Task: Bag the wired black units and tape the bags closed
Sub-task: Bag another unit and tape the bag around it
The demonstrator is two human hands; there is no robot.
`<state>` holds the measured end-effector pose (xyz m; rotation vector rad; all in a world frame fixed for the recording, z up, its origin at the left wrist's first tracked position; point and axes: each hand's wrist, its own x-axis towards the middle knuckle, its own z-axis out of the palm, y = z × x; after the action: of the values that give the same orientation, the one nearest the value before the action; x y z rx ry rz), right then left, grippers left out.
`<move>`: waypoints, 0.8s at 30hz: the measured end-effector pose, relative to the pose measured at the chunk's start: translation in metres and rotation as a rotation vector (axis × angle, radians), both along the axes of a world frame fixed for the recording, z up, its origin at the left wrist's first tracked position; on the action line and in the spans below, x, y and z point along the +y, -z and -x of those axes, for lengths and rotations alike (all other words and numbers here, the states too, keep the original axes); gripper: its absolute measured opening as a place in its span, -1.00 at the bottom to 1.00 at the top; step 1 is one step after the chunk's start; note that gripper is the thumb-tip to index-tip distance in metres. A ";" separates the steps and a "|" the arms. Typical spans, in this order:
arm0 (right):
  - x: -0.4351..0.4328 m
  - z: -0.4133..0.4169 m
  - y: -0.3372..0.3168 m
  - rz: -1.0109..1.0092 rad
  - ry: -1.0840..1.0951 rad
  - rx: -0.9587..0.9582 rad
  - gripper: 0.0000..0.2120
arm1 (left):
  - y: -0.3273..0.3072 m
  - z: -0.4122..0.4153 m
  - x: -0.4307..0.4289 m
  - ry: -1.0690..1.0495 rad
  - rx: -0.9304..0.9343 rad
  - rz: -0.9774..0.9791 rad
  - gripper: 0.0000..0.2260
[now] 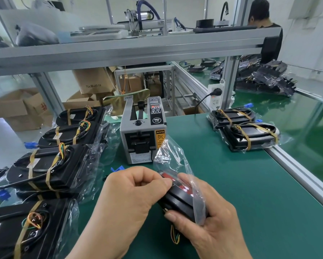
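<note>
unit: black unit (181,199) is held just above the near edge of the desk (250,193), mid-width, between both hands; coloured wires (175,236) dangle under it.
bag: clear bag (168,156) is partly over the unit, with its loose end sticking up.
right hand (213,225): curled round the unit's lower end, likely steadying it for bagging.
left hand (127,195): fingers curled, pinching the unit's top end; can't tell if film is in the pinch.
tape dispenser (142,139): just beyond the hands, probably handy for sealing.
bagged units (50,171): row along the left edge.
two more (246,128): far right edge.
</note>
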<state>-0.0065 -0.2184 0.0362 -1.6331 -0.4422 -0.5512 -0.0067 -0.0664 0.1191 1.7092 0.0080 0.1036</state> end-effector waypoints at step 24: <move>0.000 0.001 -0.002 0.021 -0.004 -0.038 -0.42 | 0.010 0.007 -0.008 -0.151 -0.145 -0.209 -0.82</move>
<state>-0.0076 -0.2180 0.0378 -1.6435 -0.4804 -0.5773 -0.0138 -0.0741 0.1090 1.9046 0.0187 0.3509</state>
